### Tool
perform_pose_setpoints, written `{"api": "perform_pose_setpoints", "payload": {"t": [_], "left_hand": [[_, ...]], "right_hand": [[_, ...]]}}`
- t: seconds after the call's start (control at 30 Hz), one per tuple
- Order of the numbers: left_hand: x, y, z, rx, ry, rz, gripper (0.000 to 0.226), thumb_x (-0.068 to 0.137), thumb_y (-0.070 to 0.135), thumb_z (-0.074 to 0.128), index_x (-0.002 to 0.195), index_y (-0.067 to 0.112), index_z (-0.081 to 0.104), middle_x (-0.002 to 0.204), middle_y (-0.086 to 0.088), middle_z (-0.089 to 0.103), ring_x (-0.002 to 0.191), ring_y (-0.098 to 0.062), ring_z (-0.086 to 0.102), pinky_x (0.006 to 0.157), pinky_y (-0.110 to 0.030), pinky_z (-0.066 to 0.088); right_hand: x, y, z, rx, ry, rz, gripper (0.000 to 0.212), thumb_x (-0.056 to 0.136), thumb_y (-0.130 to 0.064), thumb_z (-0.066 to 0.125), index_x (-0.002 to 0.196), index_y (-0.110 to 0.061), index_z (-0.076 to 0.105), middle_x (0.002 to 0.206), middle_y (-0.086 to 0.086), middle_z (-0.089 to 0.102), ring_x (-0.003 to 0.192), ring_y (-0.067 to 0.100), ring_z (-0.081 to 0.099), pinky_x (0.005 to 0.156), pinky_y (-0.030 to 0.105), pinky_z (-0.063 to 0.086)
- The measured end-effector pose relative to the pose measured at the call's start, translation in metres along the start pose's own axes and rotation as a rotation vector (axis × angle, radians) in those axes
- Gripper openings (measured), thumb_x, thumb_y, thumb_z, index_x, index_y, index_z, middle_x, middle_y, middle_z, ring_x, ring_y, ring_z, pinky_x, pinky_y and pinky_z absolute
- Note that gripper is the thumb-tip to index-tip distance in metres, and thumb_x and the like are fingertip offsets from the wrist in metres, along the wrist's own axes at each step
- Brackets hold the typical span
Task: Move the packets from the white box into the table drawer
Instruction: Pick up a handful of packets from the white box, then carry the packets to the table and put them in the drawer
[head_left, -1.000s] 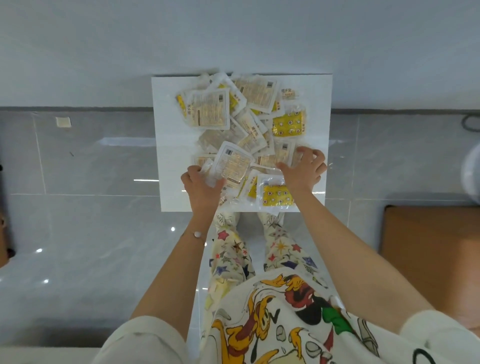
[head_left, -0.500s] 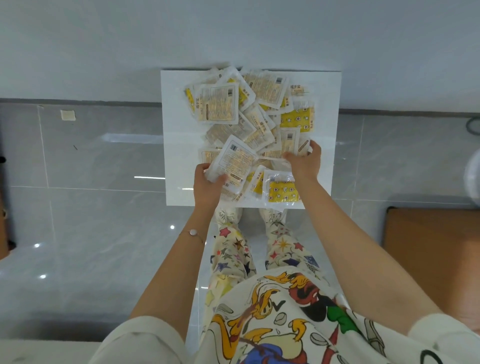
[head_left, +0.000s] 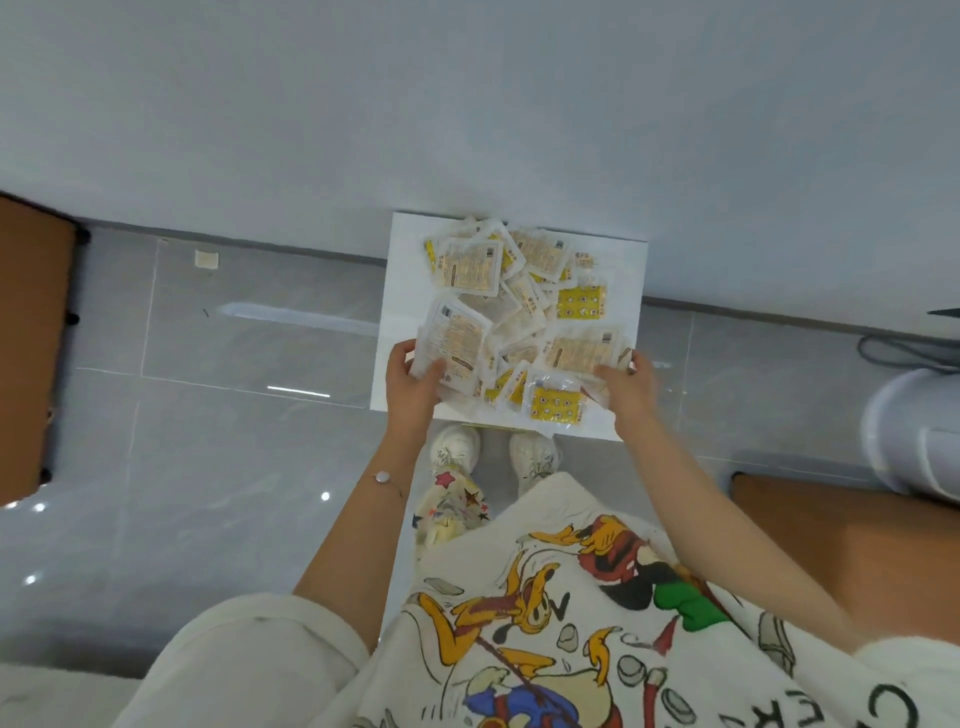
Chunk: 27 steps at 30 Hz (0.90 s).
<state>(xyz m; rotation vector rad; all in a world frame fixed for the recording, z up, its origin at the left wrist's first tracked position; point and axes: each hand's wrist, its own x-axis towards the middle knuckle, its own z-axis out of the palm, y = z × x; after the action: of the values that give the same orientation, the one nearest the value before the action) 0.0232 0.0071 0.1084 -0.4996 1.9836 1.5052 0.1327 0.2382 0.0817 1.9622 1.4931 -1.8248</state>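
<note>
Centre frame, packets (head_left: 519, 322) heaped in white box (head_left: 401, 291), lower layers hidden; left grip (head_left: 413, 384) pinches packets, blurred right grip (head_left: 629, 388) curls round more; grey tiled floor (head_left: 208, 415) beneath.

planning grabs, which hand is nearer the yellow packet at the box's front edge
Right. The right hand sits just beside the yellow packet; the left hand grips a white packet across the pile.

Both our arms reach forward, side by side.
Our left hand (head_left: 413, 387) pinches the packets (head_left: 457, 343) under its thumb; our right hand (head_left: 626, 387), blurred, curls its fingers over their other edge.
</note>
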Motion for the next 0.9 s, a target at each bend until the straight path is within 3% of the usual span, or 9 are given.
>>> {"api": "perform_pose_setpoints", "payload": {"t": [0.1, 0.2, 0.37, 0.5, 0.63, 0.77, 0.9], "left_hand": [[-0.032, 0.025, -0.012, -0.095, 0.031, 0.015, 0.036, 0.088, 0.008, 0.063, 0.117, 0.018, 0.046, 0.112, -0.012, 0.063, 0.098, -0.029, 0.067, 0.075, -0.043, 0.059], [-0.070, 0.047, -0.035, -0.219, 0.099, 0.033, 0.036, 0.087, 0.009, 0.065, 0.116, 0.022, 0.046, 0.113, -0.006, 0.061, 0.099, -0.026, 0.066, 0.077, -0.045, 0.059], [-0.128, 0.073, -0.086, -0.475, 0.253, 0.085, 0.042, 0.089, 0.006, 0.063, 0.124, 0.020, 0.043, 0.117, -0.004, 0.060, 0.098, -0.020, 0.067, 0.071, -0.034, 0.059], [-0.169, 0.083, -0.146, -0.599, 0.430, 0.170, 0.046, 0.090, 0.005, 0.062, 0.129, 0.018, 0.040, 0.117, -0.001, 0.059, 0.098, -0.018, 0.066, 0.071, -0.032, 0.059], [-0.206, 0.077, -0.210, -0.717, 0.588, 0.244, 0.045, 0.090, 0.004, 0.062, 0.127, 0.020, 0.041, 0.116, 0.001, 0.061, 0.098, -0.019, 0.067, 0.076, -0.037, 0.059], [-0.241, 0.054, -0.276, -0.783, 0.764, 0.285, 0.049, 0.089, 0.005, 0.064, 0.130, 0.019, 0.043, 0.120, -0.003, 0.062, 0.099, -0.020, 0.068, 0.077, -0.040, 0.060], [-0.270, 0.020, -0.336, -0.811, 0.892, 0.297, 0.045, 0.089, 0.008, 0.065, 0.126, 0.024, 0.045, 0.121, -0.001, 0.062, 0.099, -0.020, 0.068, 0.076, -0.040, 0.060]], "right_hand": [[-0.037, -0.023, 0.001, 0.052, -0.127, -0.048, 0.043, 0.085, 0.001, 0.066, 0.122, -0.012, 0.049, 0.114, 0.009, 0.061, 0.102, 0.029, 0.064, 0.088, 0.050, 0.055], [-0.085, -0.051, 0.013, 0.027, -0.274, -0.111, 0.059, 0.086, -0.001, 0.066, 0.138, -0.012, 0.040, 0.126, 0.011, 0.059, 0.107, 0.027, 0.063, 0.088, 0.045, 0.056], [-0.158, -0.097, 0.047, -0.041, -0.503, -0.159, 0.068, 0.084, -0.002, 0.069, 0.141, -0.020, 0.035, 0.133, 0.011, 0.052, 0.112, 0.031, 0.060, 0.090, 0.055, 0.053], [-0.224, -0.123, 0.086, -0.098, -0.697, -0.211, 0.060, 0.086, 0.009, 0.062, 0.134, -0.018, 0.038, 0.115, 0.004, 0.057, 0.098, 0.024, 0.064, 0.082, 0.048, 0.056], [-0.285, -0.128, 0.132, -0.272, -0.883, -0.329, 0.061, 0.084, 0.010, 0.061, 0.128, -0.026, 0.038, 0.126, 0.007, 0.053, 0.109, 0.027, 0.060, 0.085, 0.050, 0.056], [-0.355, -0.111, 0.190, -0.403, -1.029, -0.412, 0.061, 0.084, 0.010, 0.061, 0.121, -0.034, 0.040, 0.126, 0.005, 0.055, 0.112, 0.027, 0.060, 0.064, 0.033, 0.059], [-0.414, -0.075, 0.250, -0.564, -1.142, -0.515, 0.062, 0.083, 0.005, 0.065, 0.122, -0.038, 0.042, 0.129, 0.006, 0.059, 0.111, 0.026, 0.063, 0.080, 0.043, 0.059]]}}
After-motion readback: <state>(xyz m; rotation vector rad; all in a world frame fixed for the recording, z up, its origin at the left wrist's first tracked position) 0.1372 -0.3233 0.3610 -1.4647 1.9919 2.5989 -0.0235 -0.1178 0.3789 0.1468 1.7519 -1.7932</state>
